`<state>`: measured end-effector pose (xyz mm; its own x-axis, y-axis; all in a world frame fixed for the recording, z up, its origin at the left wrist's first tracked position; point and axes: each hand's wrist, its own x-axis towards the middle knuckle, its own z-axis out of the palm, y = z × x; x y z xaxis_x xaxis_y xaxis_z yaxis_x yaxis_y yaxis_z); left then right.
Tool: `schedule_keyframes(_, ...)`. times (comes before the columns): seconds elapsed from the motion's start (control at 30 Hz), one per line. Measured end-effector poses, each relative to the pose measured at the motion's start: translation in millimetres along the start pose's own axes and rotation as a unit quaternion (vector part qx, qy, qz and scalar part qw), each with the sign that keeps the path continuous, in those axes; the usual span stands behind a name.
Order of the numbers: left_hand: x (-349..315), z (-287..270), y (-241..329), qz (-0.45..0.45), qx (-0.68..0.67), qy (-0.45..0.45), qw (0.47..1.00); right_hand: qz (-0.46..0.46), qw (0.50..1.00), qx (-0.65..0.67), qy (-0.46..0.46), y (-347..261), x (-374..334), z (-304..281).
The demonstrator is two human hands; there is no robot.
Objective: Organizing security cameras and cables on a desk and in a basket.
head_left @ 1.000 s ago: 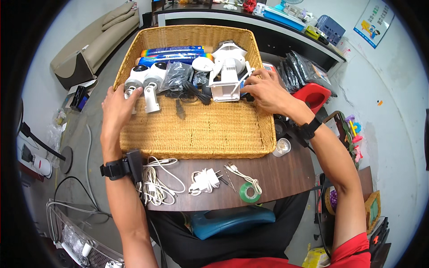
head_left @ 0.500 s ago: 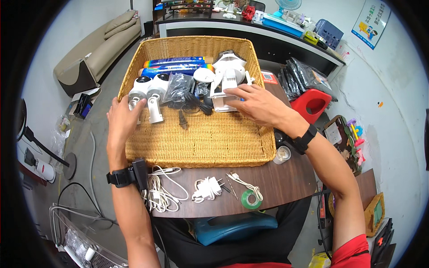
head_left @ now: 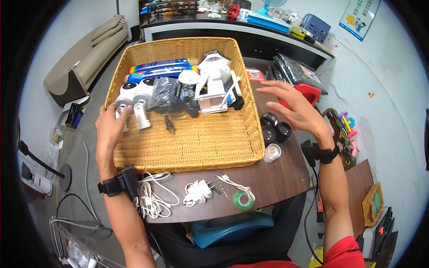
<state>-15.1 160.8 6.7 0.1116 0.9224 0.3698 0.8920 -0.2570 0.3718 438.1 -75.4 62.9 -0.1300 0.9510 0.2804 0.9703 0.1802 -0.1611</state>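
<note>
A wicker basket (head_left: 187, 166) rests on the brown table. At its left rim is my left hand (head_left: 111, 129), fingers over the edge and thumb inside, beside a white security camera (head_left: 127, 91). A second white camera (head_left: 144, 90) lies next to it. My right hand (head_left: 297, 107) is open in the air off the basket's right side, holding nothing, above several black round pieces (head_left: 283, 132). A white bracket-like part (head_left: 212, 100) stands in the basket near a white disc (head_left: 189, 77), a bagged dark item (head_left: 164, 92) and a black cable (head_left: 170, 127).
Blue rolls (head_left: 161, 73) lie at the basket's back. Along the table's front are white cables (head_left: 152, 196), a white charger (head_left: 198, 193) and green tape (head_left: 243, 200). A small clear cup (head_left: 272, 152) stands right of the basket, near a red stool (head_left: 308, 92).
My right hand has let go of the white bracket-like part and moved right, out of the basket, with fingers spread. My left hand stays at the left rim. The whole view has shifted slightly.
</note>
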Motion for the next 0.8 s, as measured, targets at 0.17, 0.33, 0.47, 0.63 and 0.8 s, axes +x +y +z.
schedule_keyframes(0.17,7,9,-16,0.033,-0.019,0.04,0.998,0.024,0.975,0.216,0.047,21,-44,7)
schedule_keyframes(0.33,8,-3,-14,0.032,-0.087,-0.003,0.996,-0.025,0.949,0.313,-0.003,8,-54,43)
schedule_keyframes(0.47,9,-12,-11,0.01,-0.182,-0.043,0.982,0.003,0.974,0.226,-0.012,23,-47,68)
schedule_keyframes(0.63,15,-11,-16,0.033,-0.175,-0.054,0.982,-0.029,0.97,0.241,0.0,26,-49,68)
schedule_keyframes(0.8,9,-8,-16,0.015,-0.237,-0.047,0.97,0.0,0.964,0.26,-0.05,12,-60,51)
